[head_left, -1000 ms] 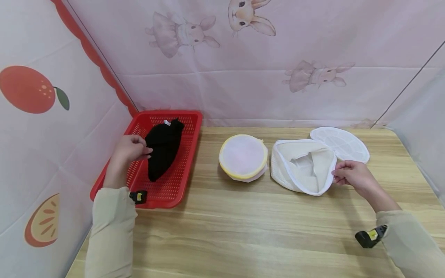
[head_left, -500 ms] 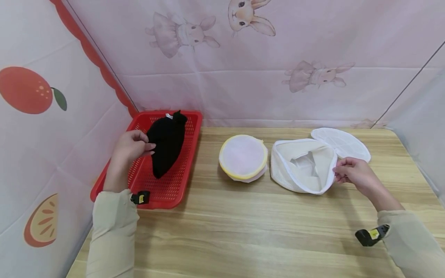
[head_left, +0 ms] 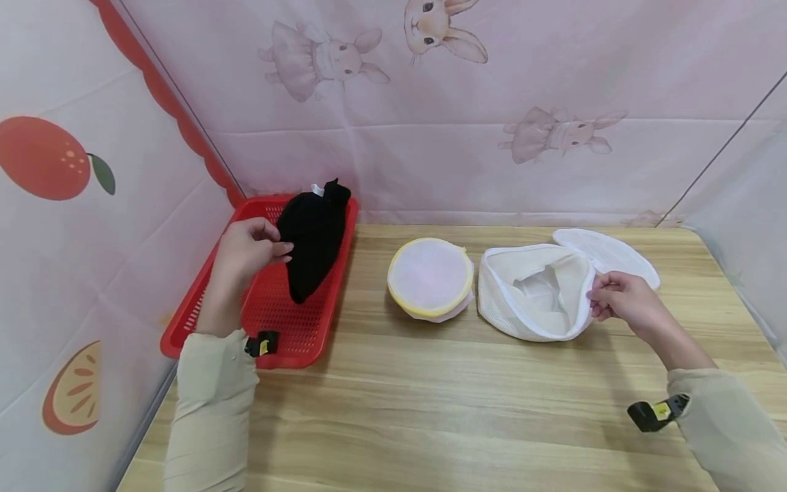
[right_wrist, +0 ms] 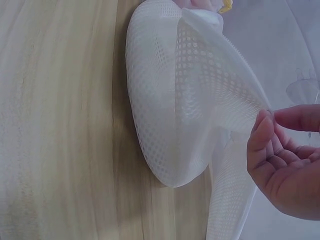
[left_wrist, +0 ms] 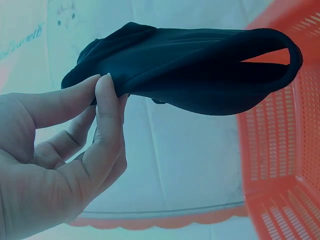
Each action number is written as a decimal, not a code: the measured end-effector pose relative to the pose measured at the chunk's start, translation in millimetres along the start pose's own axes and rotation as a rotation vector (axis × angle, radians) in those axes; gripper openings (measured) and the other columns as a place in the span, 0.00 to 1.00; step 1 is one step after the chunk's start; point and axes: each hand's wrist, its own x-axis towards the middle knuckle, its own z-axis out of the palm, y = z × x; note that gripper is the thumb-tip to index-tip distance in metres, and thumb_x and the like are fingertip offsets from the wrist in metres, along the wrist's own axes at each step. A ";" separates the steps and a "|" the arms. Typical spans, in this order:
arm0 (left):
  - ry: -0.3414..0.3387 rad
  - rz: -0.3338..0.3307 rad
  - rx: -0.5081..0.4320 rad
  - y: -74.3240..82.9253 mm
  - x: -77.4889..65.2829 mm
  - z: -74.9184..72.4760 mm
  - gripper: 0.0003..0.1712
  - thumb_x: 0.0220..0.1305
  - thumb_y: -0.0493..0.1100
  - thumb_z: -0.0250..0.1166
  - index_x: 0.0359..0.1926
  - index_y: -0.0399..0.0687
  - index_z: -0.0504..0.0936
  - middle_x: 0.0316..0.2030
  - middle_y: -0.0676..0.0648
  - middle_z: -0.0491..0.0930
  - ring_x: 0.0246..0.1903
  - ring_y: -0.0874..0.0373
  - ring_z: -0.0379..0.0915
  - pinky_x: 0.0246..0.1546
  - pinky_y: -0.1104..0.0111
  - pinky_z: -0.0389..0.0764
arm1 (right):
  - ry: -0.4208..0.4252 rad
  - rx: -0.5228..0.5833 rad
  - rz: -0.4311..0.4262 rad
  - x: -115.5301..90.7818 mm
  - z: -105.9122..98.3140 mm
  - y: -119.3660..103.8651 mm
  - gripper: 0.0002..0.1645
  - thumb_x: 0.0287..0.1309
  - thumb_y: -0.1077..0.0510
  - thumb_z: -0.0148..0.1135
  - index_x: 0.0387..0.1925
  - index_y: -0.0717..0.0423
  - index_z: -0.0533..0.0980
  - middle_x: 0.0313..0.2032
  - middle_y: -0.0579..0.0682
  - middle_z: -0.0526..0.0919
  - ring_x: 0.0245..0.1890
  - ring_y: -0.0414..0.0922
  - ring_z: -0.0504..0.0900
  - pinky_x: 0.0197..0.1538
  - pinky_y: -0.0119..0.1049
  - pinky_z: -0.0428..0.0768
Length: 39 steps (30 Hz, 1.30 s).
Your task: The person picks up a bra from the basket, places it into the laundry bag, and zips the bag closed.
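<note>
My left hand [head_left: 249, 249] pinches the near left edge of a black cloth garment [head_left: 316, 236] between thumb and fingers. It hangs over the red basket [head_left: 332, 307], with a small white tag at its top. A folded band with a gap in it shows on the garment [left_wrist: 200, 70] in the left wrist view. My right hand [head_left: 624, 301] pinches the zipper rim of a white mesh laundry bag [head_left: 504, 311], whose mouth gapes upward. The bag's round lid [head_left: 605, 253] lies folded back behind it. In the right wrist view the rim is pulled taut toward the fingertips [right_wrist: 265, 117].
Between basket and laundry bag stands a round pale pink pouch [head_left: 430, 277] with yellow edging. The wooden table [head_left: 430, 403] meets a pink rabbit-print curtain [head_left: 443, 171] at the back and a fruit-print one [head_left: 135, 273] on the left.
My left hand has lifted the black garment and carried it rightward and away, toward the basket's far right rim. My right hand stays at the bag's rim, slightly farther back; the lid has tilted a little.
</note>
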 end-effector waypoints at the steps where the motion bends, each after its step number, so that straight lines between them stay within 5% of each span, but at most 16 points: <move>1: -0.002 0.003 -0.002 2.0 0.0 1.7 0.09 0.61 0.35 0.59 0.38 0.33 0.69 0.37 0.39 0.68 0.32 0.57 0.76 0.31 0.74 0.78 | 0.001 0.000 0.002 -0.2 -0.1 -0.6 0.06 0.61 0.69 0.46 0.33 0.73 0.63 0.20 0.48 0.76 0.20 0.39 0.76 0.25 0.33 0.79; 11: -0.060 0.092 -0.055 16.5 2.3 19.9 0.09 0.59 0.33 0.61 0.36 0.31 0.69 0.33 0.38 0.69 0.26 0.61 0.77 0.31 0.73 0.79 | -0.005 -0.013 0.005 -0.1 0.3 -5.2 0.06 0.60 0.69 0.48 0.33 0.73 0.64 0.21 0.50 0.76 0.21 0.39 0.76 0.25 0.33 0.79; 26: -0.112 0.146 -0.122 45.1 4.7 56.5 0.07 0.57 0.29 0.61 0.33 0.32 0.69 0.32 0.39 0.70 0.32 0.51 0.77 0.37 0.64 0.79 | -0.014 -0.028 0.004 -0.1 1.6 -6.9 0.06 0.59 0.70 0.48 0.34 0.73 0.64 0.21 0.50 0.76 0.21 0.39 0.76 0.26 0.33 0.79; 39: -0.144 0.184 -0.258 74.4 2.4 106.4 0.10 0.51 0.24 0.63 0.26 0.33 0.69 0.24 0.42 0.68 0.25 0.56 0.76 0.32 0.65 0.81 | -0.006 -0.025 -0.012 2.3 6.3 -9.0 0.07 0.60 0.70 0.48 0.35 0.75 0.64 0.22 0.51 0.75 0.21 0.38 0.76 0.25 0.33 0.79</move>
